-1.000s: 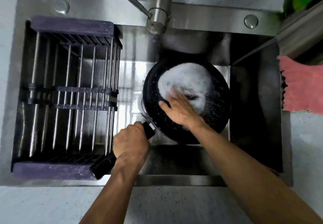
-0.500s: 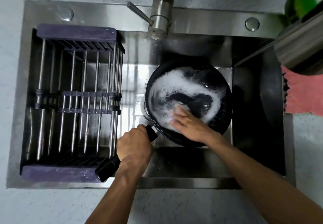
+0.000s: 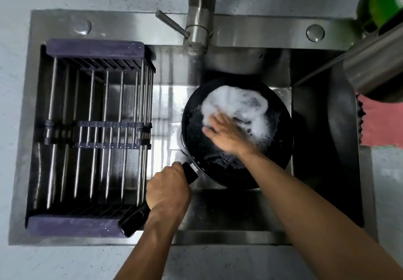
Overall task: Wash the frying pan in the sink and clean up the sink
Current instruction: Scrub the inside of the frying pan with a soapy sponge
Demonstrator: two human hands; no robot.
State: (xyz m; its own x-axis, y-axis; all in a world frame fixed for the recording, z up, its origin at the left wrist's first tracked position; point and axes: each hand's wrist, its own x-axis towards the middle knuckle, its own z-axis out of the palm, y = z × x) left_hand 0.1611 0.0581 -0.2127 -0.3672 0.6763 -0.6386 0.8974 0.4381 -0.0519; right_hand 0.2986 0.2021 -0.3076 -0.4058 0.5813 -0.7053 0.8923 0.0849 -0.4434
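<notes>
A black frying pan sits in the right part of the steel sink, under the faucet. White foam covers the far half of the pan's inside. My left hand grips the pan's black handle, which points toward the near left. My right hand lies flat inside the pan with fingers spread, pressing on the soapy bottom at the foam's near edge. Whether anything is under its palm is hidden.
A purple-ended metal drying rack spans the sink's left half. The faucet rises at the back middle. A pink cloth, a steel cylindrical object and a green item sit on the right counter.
My right hand has swept from the pan's near side toward its left middle, spreading the foam into a new shape. My left hand keeps hold of the handle.
</notes>
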